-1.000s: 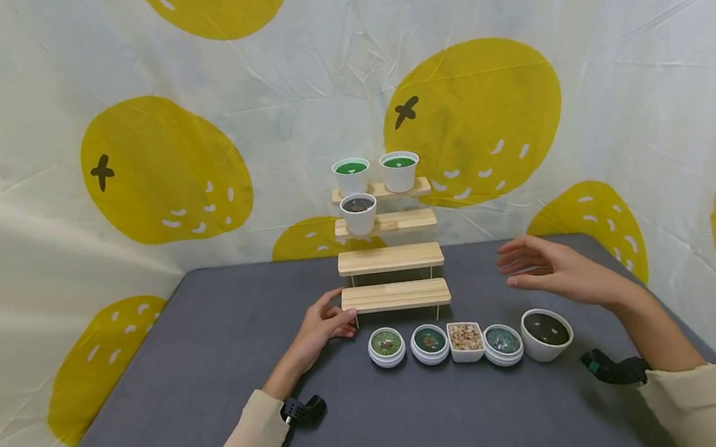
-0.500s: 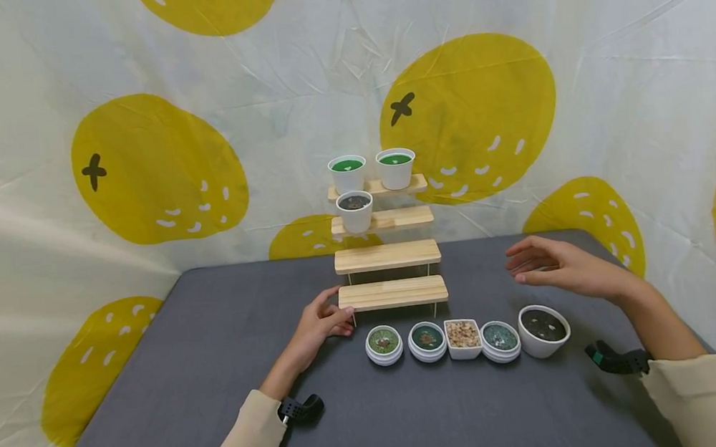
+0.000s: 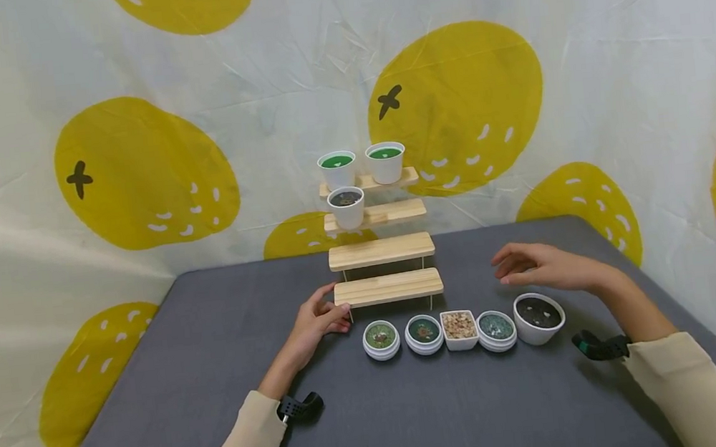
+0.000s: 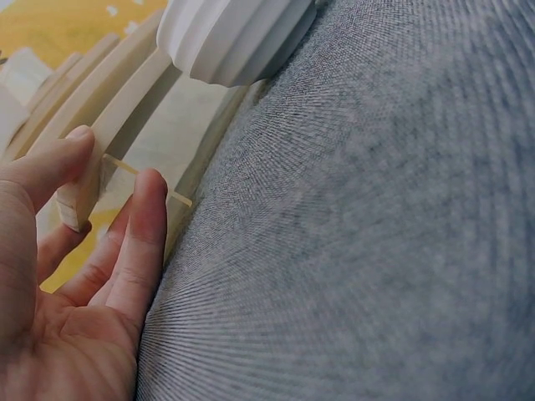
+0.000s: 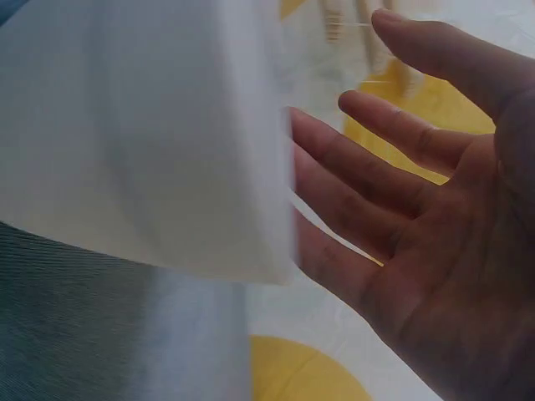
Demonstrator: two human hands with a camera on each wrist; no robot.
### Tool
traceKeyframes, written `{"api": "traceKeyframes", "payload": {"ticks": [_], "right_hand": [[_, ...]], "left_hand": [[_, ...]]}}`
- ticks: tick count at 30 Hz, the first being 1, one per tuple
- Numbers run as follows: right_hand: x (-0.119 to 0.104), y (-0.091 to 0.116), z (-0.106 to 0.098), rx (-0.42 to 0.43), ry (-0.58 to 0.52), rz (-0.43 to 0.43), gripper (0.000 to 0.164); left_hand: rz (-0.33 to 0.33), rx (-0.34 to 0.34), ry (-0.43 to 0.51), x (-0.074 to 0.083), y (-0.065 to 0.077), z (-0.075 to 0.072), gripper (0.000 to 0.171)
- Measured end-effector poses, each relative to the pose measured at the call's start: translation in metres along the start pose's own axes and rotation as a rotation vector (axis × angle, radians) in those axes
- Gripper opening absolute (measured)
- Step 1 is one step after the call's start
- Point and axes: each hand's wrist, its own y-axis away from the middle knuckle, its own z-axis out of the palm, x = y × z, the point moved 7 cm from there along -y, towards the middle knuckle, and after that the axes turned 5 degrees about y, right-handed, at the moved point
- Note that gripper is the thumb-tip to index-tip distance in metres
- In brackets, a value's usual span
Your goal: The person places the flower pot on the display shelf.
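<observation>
A stepped wooden stand [image 3: 388, 288] with several plank tiers stands at the middle of the table. My left hand [image 3: 310, 327] holds the left end of its lowest plank [image 4: 125, 109], with the thumb [image 4: 71, 150] on the front edge and a finger at the back. My right hand [image 3: 543, 267] is in the air behind and above a white round pot of dark filling [image 3: 538, 318], fingers loosely bent, holding nothing. The side of a white pot [image 5: 142, 142] fills much of the right wrist view, in front of some fingertips.
In front of the stand is a row of small white pots: green-filled [image 3: 381, 340], dark green [image 3: 423, 334], a square one with pebbles [image 3: 459, 329] and blue-green [image 3: 496, 330]. Three white cups, one dark-filled [image 3: 347, 206], stand on the upper tiers. A patterned cloth [image 3: 283, 115] hangs behind.
The head view has shifted slightly. My right hand has come a little lower, nearer the dark-filled pot. My left hand keeps its hold on the plank's end.
</observation>
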Motion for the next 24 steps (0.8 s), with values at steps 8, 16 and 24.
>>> {"api": "traceKeyframes", "payload": {"ticks": [8,16,24], "right_hand": [[0.005,-0.006,0.008,-0.03,-0.006,-0.006,0.038],[0.006,-0.006,0.009,-0.044,-0.014,0.017,0.042],[0.01,-0.008,0.016,-0.079,-0.03,0.016,0.044]], "left_hand": [[-0.009,0.009,-0.001,0.0,0.0,0.0,0.078],[-0.003,0.018,-0.003,0.0,0.001,-0.001,0.074],[0.0,0.011,-0.018,-0.001,0.0,-0.001,0.075]]}}
